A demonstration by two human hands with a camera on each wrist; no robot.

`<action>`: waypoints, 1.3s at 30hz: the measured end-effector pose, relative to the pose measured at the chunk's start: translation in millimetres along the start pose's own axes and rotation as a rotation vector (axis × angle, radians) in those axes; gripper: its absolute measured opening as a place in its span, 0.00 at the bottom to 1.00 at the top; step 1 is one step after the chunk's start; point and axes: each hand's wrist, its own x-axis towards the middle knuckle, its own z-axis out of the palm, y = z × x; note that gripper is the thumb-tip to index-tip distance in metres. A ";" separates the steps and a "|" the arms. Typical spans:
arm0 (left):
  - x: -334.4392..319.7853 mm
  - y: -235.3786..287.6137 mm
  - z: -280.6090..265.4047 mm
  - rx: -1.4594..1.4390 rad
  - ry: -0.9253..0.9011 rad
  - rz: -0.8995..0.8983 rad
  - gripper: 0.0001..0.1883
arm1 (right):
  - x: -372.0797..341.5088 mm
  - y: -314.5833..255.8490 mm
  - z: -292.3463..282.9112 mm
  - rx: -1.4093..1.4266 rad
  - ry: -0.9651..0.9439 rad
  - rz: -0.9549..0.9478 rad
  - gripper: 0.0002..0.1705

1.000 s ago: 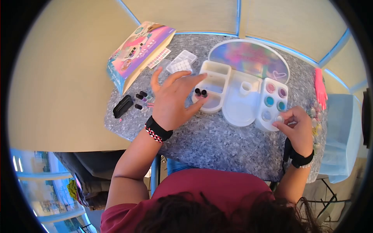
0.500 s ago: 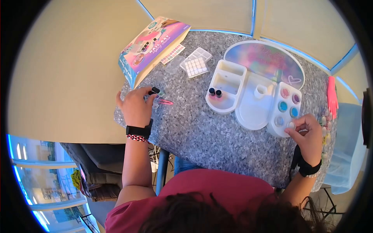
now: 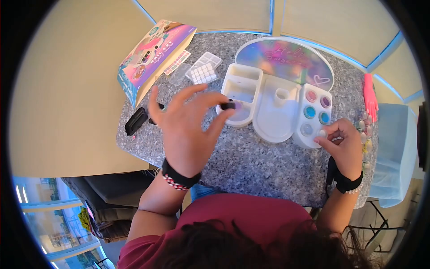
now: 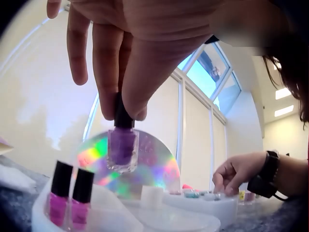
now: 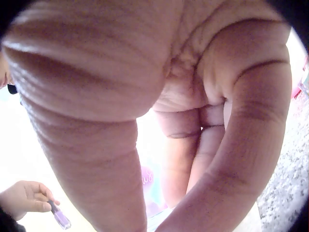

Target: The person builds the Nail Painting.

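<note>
My left hand (image 3: 186,127) pinches a nail polish bottle (image 4: 122,150) by its black cap between thumb and fingers. Purple polish shows through the glass, and the bottle hangs upright over the left section of a white organizer (image 3: 277,134). Below it, two pink nail polish bottles (image 4: 59,195) with black caps stand in the front compartment, mostly covered by the hand in the head view. At the organizer's right section, my right hand (image 3: 344,142) pinches a small pale pot (image 3: 323,133) at the front corner. Several glitter pots (image 3: 309,111) sit beside it.
A rainbow-coloured panel (image 3: 286,60) stands behind the organizer. At the back left are a nail art box (image 3: 154,58), a sticker sheet (image 3: 177,62) and a case of white pieces (image 3: 204,74). A black case (image 3: 135,121) lies left; a pink model hand (image 3: 370,96) lies right.
My left hand went left to the small bottles on the table, picked up the purple nail polish bottle and brought it back over the organizer. The right hand has stayed at the pot.
</note>
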 end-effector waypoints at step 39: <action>-4.9 -46.8 -18.8 0.087 0.067 -0.085 0.06 | -13.1 28.3 41.0 0.970 0.313 -0.076 0.13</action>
